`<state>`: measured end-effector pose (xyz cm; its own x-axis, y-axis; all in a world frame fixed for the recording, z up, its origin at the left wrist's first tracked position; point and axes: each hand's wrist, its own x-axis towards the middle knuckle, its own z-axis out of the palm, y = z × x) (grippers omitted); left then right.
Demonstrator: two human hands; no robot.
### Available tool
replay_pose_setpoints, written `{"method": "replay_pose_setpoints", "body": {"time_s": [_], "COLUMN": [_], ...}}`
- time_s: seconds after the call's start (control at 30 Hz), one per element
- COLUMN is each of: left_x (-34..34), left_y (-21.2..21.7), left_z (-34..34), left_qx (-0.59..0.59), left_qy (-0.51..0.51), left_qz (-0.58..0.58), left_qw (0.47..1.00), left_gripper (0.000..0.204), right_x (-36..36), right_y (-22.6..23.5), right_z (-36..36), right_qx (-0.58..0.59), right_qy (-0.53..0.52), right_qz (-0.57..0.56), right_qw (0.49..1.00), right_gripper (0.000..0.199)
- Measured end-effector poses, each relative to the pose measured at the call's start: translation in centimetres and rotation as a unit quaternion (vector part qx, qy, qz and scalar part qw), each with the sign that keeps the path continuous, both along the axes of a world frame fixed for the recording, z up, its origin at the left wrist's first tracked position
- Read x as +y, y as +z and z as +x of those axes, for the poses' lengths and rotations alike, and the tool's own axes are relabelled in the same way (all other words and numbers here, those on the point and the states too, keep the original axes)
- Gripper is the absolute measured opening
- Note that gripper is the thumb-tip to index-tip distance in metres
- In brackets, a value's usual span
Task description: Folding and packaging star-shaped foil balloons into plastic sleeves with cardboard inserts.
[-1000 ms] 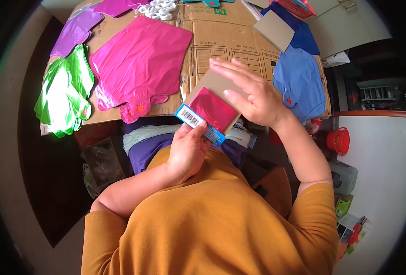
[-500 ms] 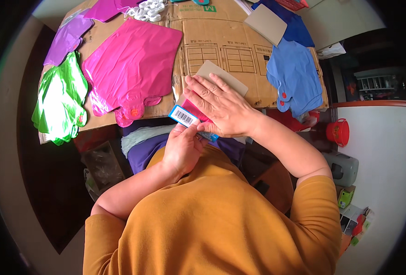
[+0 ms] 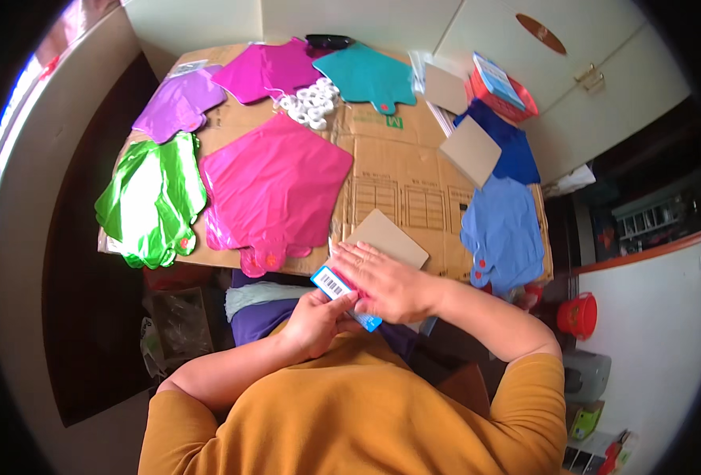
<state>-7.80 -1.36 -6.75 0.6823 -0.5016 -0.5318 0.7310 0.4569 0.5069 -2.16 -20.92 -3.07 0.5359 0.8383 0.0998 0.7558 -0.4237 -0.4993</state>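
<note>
Close to my body, my left hand (image 3: 312,324) grips a blue-edged card with a white barcode panel (image 3: 333,283), its thumb on top. My right hand (image 3: 386,283) lies flat over the upper side of the same bundle, fingers stretched out. A bit of pink foil shows between the barcode card and my right palm; most of it is hidden. Beyond my right fingers, a beige square card (image 3: 390,240) rests at the near edge of the cardboard-covered table. Left of my hands lies a large stack of pink flat foil balloons (image 3: 275,186).
Other flat foil balloons lie around: green (image 3: 151,194), purple (image 3: 178,103), magenta (image 3: 267,71), teal (image 3: 366,73), dark blue (image 3: 517,150) and light blue (image 3: 505,226). White ribbon coils (image 3: 311,103) sit at the back. More beige card (image 3: 471,150) and a red basket (image 3: 517,103) are at right.
The view has tilted up, so the table's far side now shows and my hands appear lower. My left hand keeps its hold on the barcode card; my right hand stays flat over the bundle.
</note>
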Motion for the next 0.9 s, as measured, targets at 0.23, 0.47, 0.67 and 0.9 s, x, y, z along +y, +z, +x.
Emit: {"method": "replay_pose_setpoints", "body": {"time_s": [0.23,0.47,0.67,0.9], "left_x": [0.3,0.1,0.3,0.3], "left_y": [-1.2,-1.4,-2.7,-1.8], "left_z": [0.5,0.7,0.5,0.7], "left_qx": [-0.032,-0.031,-0.022,-0.106], "left_qy": [0.018,0.003,-0.008,-0.046], "left_qz": [0.019,-0.017,-0.058,-0.033], "left_qw": [0.999,0.999,0.998,0.993], "left_gripper": [0.019,0.022,0.025,0.024], "right_x": [2.4,4.6,-0.8,-4.6], "right_y": [2.4,-0.3,6.9,5.7], "right_z": [19.4,22.8,11.2,2.5], "right_qx": [-0.191,-0.235,0.278,0.451], "right_qy": [-0.173,-0.170,-0.242,-0.380], "right_qz": [0.125,0.073,0.288,0.199], "right_qw": [0.958,0.954,0.884,0.782], "right_gripper": [0.012,0.010,0.006,0.007]}}
